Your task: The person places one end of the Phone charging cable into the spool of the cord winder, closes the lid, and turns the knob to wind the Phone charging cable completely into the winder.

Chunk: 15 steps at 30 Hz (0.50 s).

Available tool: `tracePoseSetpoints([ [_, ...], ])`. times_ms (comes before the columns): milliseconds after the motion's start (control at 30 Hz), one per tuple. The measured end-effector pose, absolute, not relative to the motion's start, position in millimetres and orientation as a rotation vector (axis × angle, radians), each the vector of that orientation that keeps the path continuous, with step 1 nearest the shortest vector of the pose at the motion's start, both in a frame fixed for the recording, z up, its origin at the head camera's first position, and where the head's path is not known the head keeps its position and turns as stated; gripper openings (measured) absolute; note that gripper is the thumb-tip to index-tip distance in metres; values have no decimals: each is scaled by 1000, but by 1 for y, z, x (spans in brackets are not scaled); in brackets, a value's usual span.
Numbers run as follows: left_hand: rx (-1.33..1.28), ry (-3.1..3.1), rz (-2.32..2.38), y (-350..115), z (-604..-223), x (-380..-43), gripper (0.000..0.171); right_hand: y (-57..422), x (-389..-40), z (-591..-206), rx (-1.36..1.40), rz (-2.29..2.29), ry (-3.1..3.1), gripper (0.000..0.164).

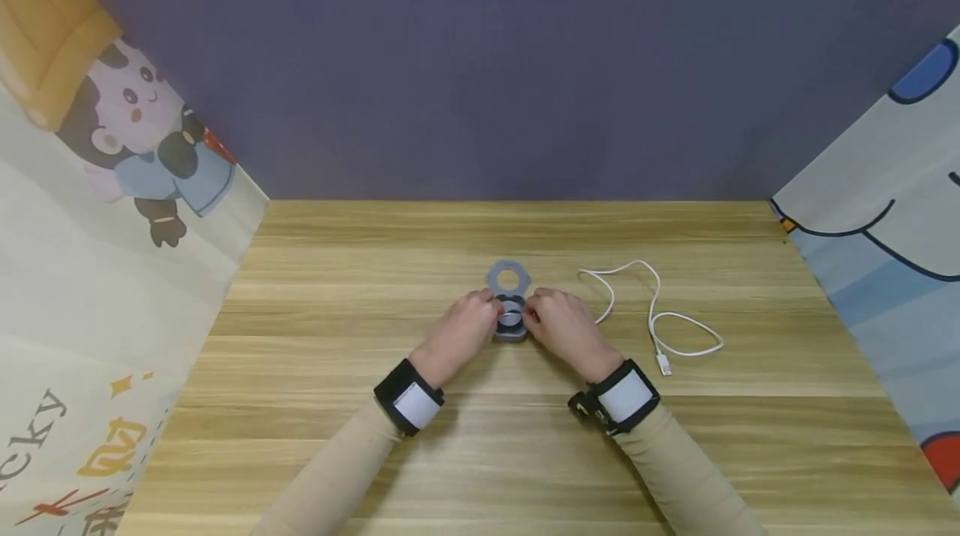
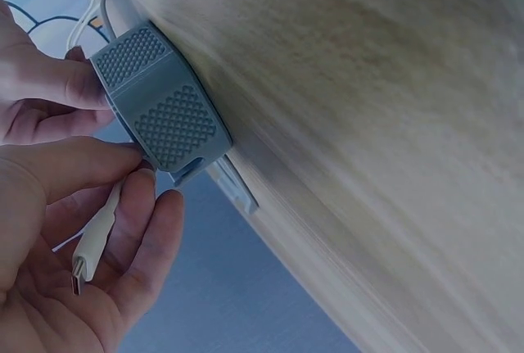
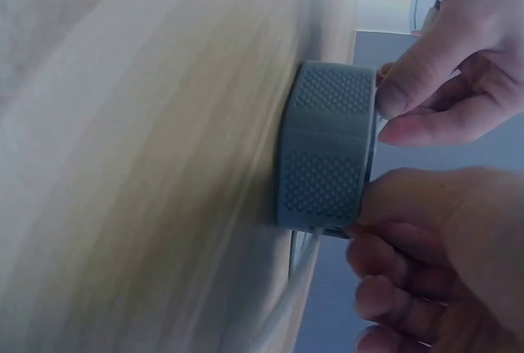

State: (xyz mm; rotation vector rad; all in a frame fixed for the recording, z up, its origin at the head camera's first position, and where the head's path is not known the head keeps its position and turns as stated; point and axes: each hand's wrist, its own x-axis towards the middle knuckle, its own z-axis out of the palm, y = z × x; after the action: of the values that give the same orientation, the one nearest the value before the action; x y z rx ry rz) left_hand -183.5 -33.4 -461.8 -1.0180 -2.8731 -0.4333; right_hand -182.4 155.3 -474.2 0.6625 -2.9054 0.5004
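Observation:
A grey-blue hexagonal cable winder case (image 1: 511, 337) with textured sides (image 2: 173, 128) stands on the table between both hands. Its ring-shaped lid (image 1: 492, 278) lies folded back on the far side. My left hand (image 1: 460, 329) is at the case's left edge, pinching a white USB cable; the cable's small metal-tipped plug (image 2: 96, 242) pokes out over the palm. At the right edge, my right hand (image 1: 567, 331) pinches the cable between thumb and finger, though the fingertips are partly hidden. A white strand crosses the case opening. In the right wrist view, the cable (image 3: 286, 296) leaves through the case's side.
The rest of the white cable curves and loops over the wooden table (image 1: 315, 386) on the right, ending in a USB-A plug (image 1: 663, 364). A dark blue panel (image 1: 480, 69) rises behind the table, and printed cloths (image 1: 67, 286) hang at both sides.

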Motion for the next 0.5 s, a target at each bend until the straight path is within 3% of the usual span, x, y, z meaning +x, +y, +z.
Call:
tracePoseSetpoints([
  [167,-1023,-2869,-431,-34,-462,-184,8,156,-184,-473,726,484,-2926,15],
  [500,-1038,-2839,-401,-34,-462,-184,9,162,-182,-473,786,548,-2813,6],
])
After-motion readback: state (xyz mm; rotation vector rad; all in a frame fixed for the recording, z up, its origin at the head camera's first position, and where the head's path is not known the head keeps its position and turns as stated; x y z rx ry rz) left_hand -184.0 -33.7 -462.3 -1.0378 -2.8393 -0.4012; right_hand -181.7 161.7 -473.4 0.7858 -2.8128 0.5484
